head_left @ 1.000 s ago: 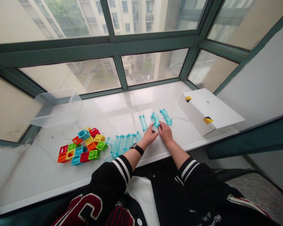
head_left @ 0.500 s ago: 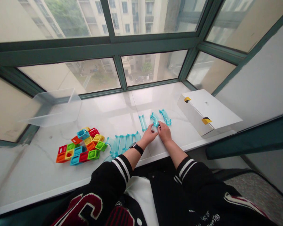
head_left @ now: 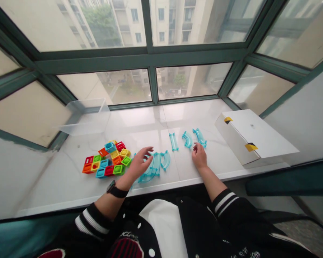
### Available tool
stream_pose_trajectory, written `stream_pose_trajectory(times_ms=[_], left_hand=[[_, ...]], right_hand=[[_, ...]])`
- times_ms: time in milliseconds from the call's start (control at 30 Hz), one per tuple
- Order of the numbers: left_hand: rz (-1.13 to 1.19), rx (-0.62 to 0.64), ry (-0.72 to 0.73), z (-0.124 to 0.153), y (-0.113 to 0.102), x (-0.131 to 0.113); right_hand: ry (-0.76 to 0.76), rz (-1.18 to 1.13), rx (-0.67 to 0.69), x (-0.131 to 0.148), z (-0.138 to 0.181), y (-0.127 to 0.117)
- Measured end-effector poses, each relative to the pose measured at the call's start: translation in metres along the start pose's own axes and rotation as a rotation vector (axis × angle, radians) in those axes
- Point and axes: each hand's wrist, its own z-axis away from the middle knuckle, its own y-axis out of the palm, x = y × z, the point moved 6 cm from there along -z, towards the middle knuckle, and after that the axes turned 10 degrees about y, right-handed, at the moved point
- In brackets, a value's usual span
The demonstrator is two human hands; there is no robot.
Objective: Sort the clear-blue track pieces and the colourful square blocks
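My left hand (head_left: 140, 163), a dark watch on its wrist, hovers with fingers apart over a group of clear blue toy track pieces (head_left: 156, 166). It covers part of that group, and I see nothing in its grasp. My right hand (head_left: 199, 156) rests low near the white surface, its fingers curled together with no piece visible in them. Just beyond its fingertips lies a curved blue track piece (head_left: 187, 139), apart from the hand. A straight track piece (head_left: 173, 142) lies left of the curve, and another track piece (head_left: 199, 137) lies to its right.
Several colourful square blocks (head_left: 109, 163) are clustered at the left. Behind them stands a clear plastic bin (head_left: 83, 129). A white box (head_left: 261, 134) with yellow-black tape sits at the right. Windows (head_left: 193, 81) border the back of the white ledge (head_left: 70, 186).
My left hand has moved left from the curved piece to above the grouped tracks, its fingers spreading. My right hand has drawn slightly off the curved piece. The view has shifted.
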Motion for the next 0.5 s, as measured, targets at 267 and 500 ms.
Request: stream_pose_trajectory(times_ms=[267,500], left_hand=[[-0.305,-0.24,-0.206,0.105,-0.083,0.043],[-0.416,-0.114,-0.191,0.106,-0.045,0.059]], right_hand=[[-0.016,-0.051,-0.029,0.009,0.015,-0.009],[-0.172,-0.186,0.204,0.068,0.064,0.007]])
